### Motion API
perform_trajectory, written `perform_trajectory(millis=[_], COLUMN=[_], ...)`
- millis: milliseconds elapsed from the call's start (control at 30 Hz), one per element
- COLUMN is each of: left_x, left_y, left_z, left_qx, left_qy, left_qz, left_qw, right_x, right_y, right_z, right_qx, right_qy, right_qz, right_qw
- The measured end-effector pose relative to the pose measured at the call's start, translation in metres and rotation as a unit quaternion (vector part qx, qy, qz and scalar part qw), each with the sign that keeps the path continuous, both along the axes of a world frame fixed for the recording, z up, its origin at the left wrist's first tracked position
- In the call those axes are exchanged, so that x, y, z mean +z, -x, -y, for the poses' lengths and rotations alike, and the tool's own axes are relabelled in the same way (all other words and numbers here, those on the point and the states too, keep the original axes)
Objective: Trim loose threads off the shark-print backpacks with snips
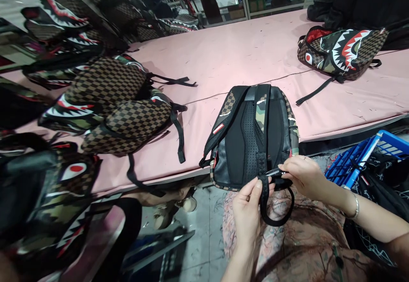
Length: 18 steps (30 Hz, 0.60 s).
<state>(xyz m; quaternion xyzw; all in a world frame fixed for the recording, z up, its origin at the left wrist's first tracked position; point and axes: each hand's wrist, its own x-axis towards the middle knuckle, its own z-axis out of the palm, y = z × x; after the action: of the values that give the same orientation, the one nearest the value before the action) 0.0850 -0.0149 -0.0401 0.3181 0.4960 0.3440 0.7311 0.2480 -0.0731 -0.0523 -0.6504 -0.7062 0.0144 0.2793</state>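
A backpack (249, 133) with a black padded back panel and checkered and camouflage sides lies at the table's front edge, its straps facing up. Its lower end hangs slightly over the edge toward me. My left hand (249, 203) pinches a black webbing strap (264, 207) near the bag's bottom; the strap's loose part loops down over my lap. My right hand (298, 173), closed beside it, grips a black strap piece at the bag's lower right corner. A thin greyish glint shows between the two hands, too small to identify.
Several checkered shark-mouth backpacks (108, 90) are piled along the left of the pink table (223, 56). Another such backpack (348, 54) lies at the far right, near black bags (361, 5). A blue crate (354, 158) stands at my right. A person's feet (175, 207) show beneath the table.
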Motion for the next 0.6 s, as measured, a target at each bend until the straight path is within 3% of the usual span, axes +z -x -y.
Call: perform_trajectory(millis=[233, 433, 600], left_x=[0.001, 0.009, 0.007], left_y=[0.002, 0.001, -0.002], left_z=[-0.003, -0.009, -0.007], left_qx=[-0.037, -0.049, -0.045], left_qy=[0.025, 0.075, 0.057], left_qz=[-0.001, 0.015, 0.007], left_qw=[0.999, 0.996, 0.997], right_x=[0.011, 0.006, 0.003], right_y=[-0.010, -0.012, -0.009], right_z=[-0.004, -0.003, -0.004], right_qx=[0.055, 0.073, 0.037], right_qy=[0.044, -0.033, -0.026], right_qz=[0.007, -0.145, -0.071], right_qw=[0.998, 0.986, 0.996])
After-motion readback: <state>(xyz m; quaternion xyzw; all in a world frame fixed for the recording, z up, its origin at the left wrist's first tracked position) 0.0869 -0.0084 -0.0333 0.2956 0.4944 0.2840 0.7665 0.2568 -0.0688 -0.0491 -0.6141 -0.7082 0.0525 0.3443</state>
